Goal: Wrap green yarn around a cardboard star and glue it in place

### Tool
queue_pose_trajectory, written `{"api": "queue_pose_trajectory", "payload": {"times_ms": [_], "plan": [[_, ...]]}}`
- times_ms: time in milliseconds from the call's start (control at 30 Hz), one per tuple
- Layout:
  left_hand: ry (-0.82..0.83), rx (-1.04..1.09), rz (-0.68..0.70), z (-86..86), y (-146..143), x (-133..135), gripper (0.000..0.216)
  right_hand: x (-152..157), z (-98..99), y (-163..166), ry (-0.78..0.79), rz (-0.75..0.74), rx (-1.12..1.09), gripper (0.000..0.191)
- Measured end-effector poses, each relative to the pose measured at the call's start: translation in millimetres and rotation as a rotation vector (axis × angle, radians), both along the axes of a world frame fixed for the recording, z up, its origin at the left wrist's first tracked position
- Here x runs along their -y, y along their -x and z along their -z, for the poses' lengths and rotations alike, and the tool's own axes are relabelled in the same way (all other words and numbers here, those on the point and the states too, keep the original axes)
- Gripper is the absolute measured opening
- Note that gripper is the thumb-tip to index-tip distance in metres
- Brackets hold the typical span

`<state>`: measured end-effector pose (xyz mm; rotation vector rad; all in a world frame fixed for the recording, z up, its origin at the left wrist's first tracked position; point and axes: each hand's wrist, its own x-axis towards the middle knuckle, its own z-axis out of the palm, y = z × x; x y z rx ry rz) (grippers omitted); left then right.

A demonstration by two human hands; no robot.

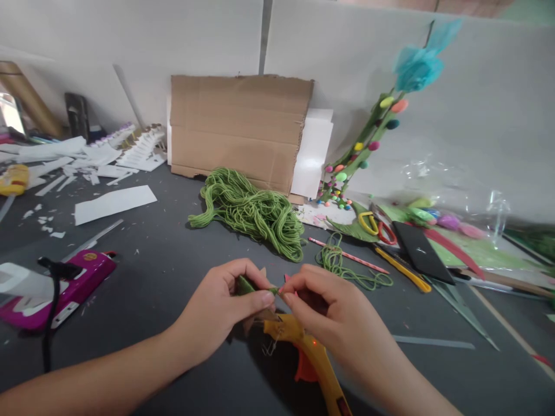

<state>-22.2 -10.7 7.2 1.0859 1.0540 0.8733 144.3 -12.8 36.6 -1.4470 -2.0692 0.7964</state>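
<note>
In the head view my left hand [236,297] is closed around a small green piece [245,284], with bits of brown card showing behind the fingers. My right hand [318,294] pinches the tip of a thin green strand [274,290] that runs from that piece; both sets of fingertips nearly meet. Something small and pink shows at the right fingertips, too little of it to name. Under the hands lies a yellow hot glue gun [318,352] with an orange trigger and stringy glue near its nozzle. Beyond them sits a heap of green yarn [251,214].
A cardboard sheet [238,121] leans at the back. On the left are a magenta device [87,277] with a black cable and white paper scraps [115,203]. To the right lie a pencil [349,255], scissors [385,230], a yellow cutter [403,268] and a black phone [422,251].
</note>
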Motion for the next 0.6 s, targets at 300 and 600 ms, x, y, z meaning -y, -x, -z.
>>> {"api": "queue_pose_trajectory", "payload": {"times_ms": [300,600], "plan": [[-0.141,-0.030,0.200,0.9,5,-1,0.011,-14,-5.4,-13,0.255,-0.197,-0.099,0.013],[-0.107,-0.399,0.277,3.7,-6,5,0.008,-6,1.2,-8,0.060,-0.268,0.269,0.016]]}}
